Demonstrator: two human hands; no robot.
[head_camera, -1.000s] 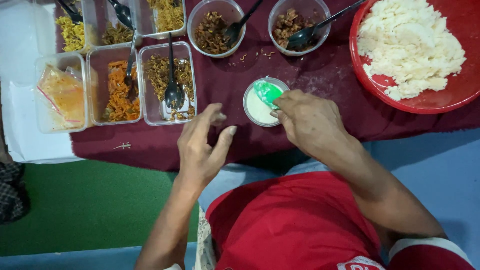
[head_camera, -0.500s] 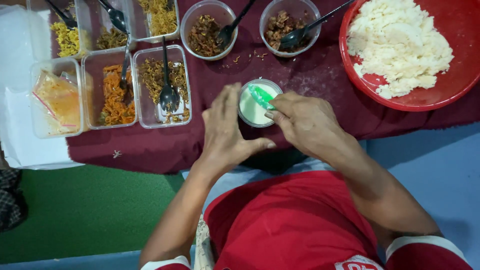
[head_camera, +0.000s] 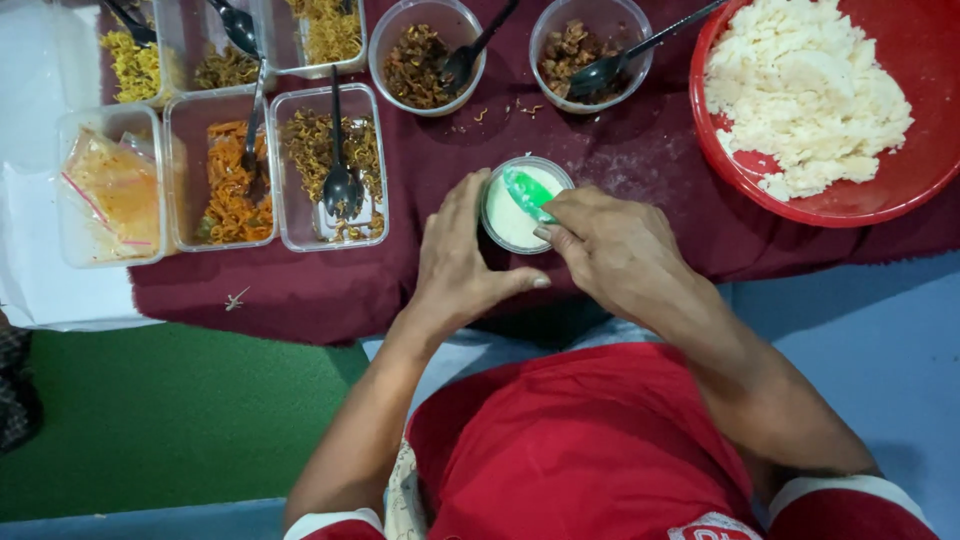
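Observation:
A small round cup (head_camera: 512, 222) packed with white rice stands on the maroon cloth (head_camera: 640, 160) in front of me. My right hand (head_camera: 612, 250) grips a green spoon (head_camera: 527, 190) whose bowl rests on the rice in the cup. My left hand (head_camera: 458, 262) wraps around the cup's left side, fingers against its wall and thumb stretched toward my right hand.
A big red bowl (head_camera: 900, 190) of white rice sits at the far right. Two round tubs (head_camera: 425, 45) of brown bits with black spoons stand behind the cup. Several clear rectangular tubs (head_camera: 330, 165) of noodles and a sauce-bag tub (head_camera: 108, 190) line the left.
My left hand moved right from open air to the cup and now holds its side. The right hand keeps the green spoon in the cup, pressing slightly.

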